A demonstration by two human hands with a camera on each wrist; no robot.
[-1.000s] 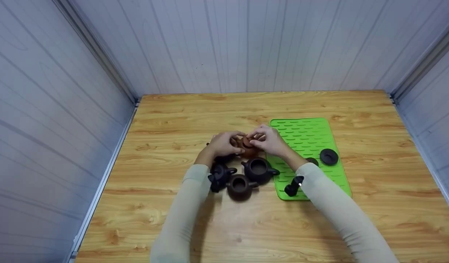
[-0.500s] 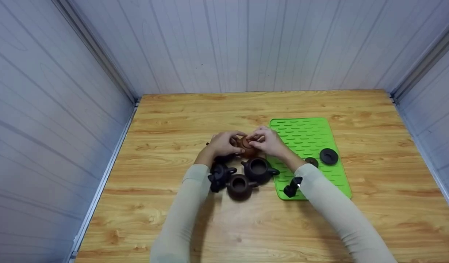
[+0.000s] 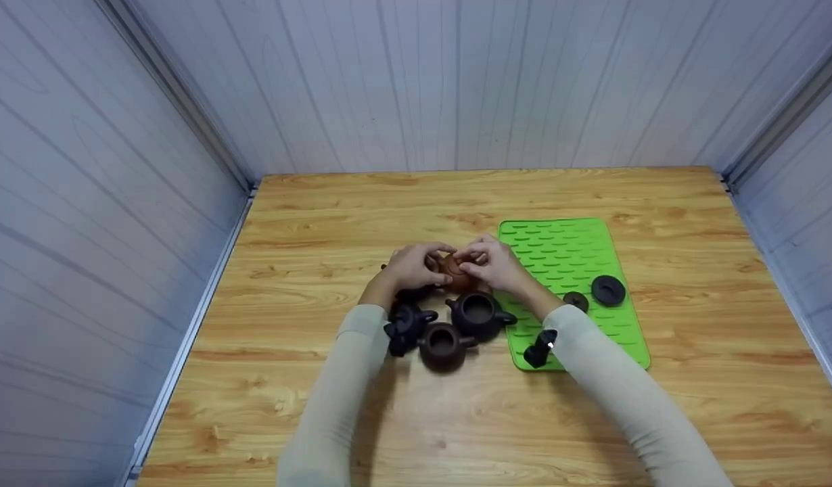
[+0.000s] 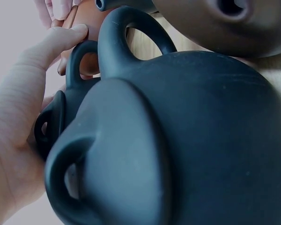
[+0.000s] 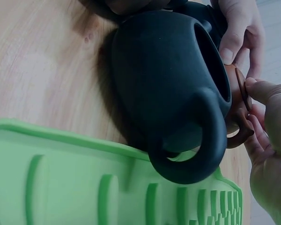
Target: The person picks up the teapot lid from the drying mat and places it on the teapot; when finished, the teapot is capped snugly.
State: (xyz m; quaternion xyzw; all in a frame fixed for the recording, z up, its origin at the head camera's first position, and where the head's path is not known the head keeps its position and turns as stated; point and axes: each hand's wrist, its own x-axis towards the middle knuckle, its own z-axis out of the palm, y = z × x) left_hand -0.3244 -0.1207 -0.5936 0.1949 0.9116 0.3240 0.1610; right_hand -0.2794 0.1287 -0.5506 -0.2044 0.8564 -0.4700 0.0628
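Note:
A reddish-brown teapot (image 3: 458,283) stands at the far end of a cluster of teapots. Around its body my left hand (image 3: 414,268) curls, the thumb lying on its near side. My right hand (image 3: 502,269) pinches the matching lid (image 5: 242,89) between thumb and fingers, and the lid sits over the teapot's mouth. Just nearer is a black teapot without a lid (image 5: 154,75), its handle toward the mat. Next to it is a dark brown lidless teapot (image 3: 444,360). Two black lidded teapots stand under and below my left hand, the larger one (image 4: 215,131) filling the left wrist view.
A green ridged mat (image 3: 555,250) lies to the right of the teapots. On it rest a large black lid (image 3: 608,290) and a smaller brown lid (image 3: 576,302), partly beside my right sleeve. Pale panel walls (image 3: 416,88) border the wooden table at the back and sides.
The reddish-brown lid has gone from tilted to lying flat on its teapot. My right hand has shifted slightly left with it, while my left hand has stayed in place.

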